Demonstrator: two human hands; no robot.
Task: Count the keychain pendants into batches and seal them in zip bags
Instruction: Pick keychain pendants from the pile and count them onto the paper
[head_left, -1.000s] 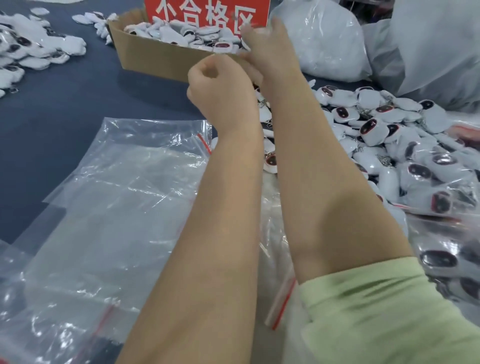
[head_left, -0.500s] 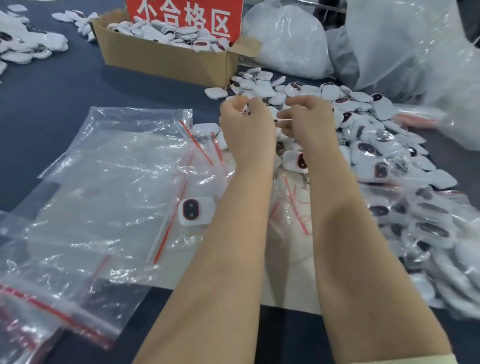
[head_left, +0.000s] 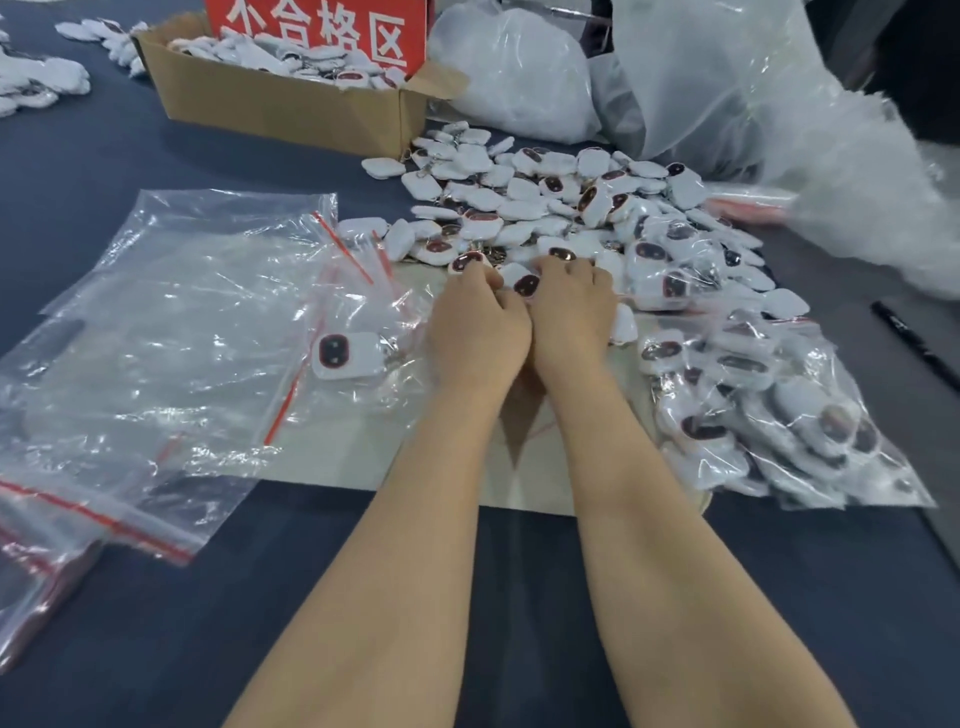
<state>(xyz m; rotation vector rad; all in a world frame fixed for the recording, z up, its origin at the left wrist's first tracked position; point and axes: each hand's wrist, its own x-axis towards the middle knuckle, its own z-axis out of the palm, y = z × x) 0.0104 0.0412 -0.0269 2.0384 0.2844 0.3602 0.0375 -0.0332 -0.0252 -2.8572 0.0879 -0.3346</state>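
Note:
A pile of white keychain pendants with dark red-rimmed faces covers the middle of the blue table. My left hand and my right hand lie side by side at the pile's near edge, knuckles up. The left fingers curl over a dark-faced pendant. The right fingers curl over pendants next to it, and one pendant sits between the two hands. Empty zip bags with red seal strips lie to the left, with a single pendant on them. Filled zip bags are stacked to the right.
A cardboard box of pendants with a red sign stands at the back. Large plastic sacks fill the back right. A black pen lies at the right. More pendants sit far left. A beige sheet lies under my forearms.
Both hands came back from the cardboard box, drew toward me and dropped onto the near edge of the pendant pile.

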